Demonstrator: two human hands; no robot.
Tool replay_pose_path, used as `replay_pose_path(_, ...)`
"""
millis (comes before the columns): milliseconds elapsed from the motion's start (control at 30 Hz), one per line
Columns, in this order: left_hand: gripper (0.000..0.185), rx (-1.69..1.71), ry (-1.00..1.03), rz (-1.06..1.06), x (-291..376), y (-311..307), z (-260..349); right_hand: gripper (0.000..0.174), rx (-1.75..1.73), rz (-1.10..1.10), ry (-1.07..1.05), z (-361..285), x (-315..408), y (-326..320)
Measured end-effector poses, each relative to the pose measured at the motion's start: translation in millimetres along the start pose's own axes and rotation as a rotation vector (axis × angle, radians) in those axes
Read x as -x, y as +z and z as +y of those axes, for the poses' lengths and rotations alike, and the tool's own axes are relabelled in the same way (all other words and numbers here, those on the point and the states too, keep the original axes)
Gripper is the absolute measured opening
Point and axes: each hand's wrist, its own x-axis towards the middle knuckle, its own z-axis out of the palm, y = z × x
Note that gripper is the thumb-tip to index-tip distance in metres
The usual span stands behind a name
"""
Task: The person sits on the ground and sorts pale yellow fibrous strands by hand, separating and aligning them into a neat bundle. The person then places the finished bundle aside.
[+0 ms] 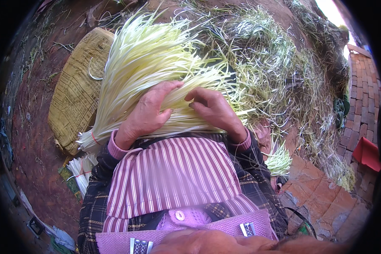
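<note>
A large spread of blanched yellow chives [146,60] lies before me, white stems to the left and yellow tips to the far right. A red band [93,137] ties some stems near their cut ends. My left hand [147,111] rests on the leaves, thumb apart from the fingers. My right hand [211,106] is over the leaves to the right, fingers bent, with a gap between thumb and forefinger. I see nothing gripped in either hand; the undersides of both are hidden.
A yellow woven sack [76,89] with print lies at the left. Tied white-stemmed bundles [79,174] sit below it. Loose dried leaves [266,57] cover the ground at the right, with another leafy bunch [277,158] beside me. A red object [367,154] lies on brick paving [362,95].
</note>
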Motion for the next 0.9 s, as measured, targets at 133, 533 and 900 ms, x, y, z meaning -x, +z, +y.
replay_pose_path(133, 0.063, -0.165, 0.159, 0.066, 9, -2, 7, 0.020, -0.003, -0.024, 0.098, -3, 2, -3)
replay_pose_path(533, 0.038, -0.255, 0.223, 0.145, 11, -7, 19, 0.019, -0.080, -0.016, 0.070, 7, 16, -16)
replay_pose_path(900, 0.013, -0.126, 0.231, 0.185, -4, 4, 3, 0.016, -0.227, 0.070, 0.076, 15, 33, -27)
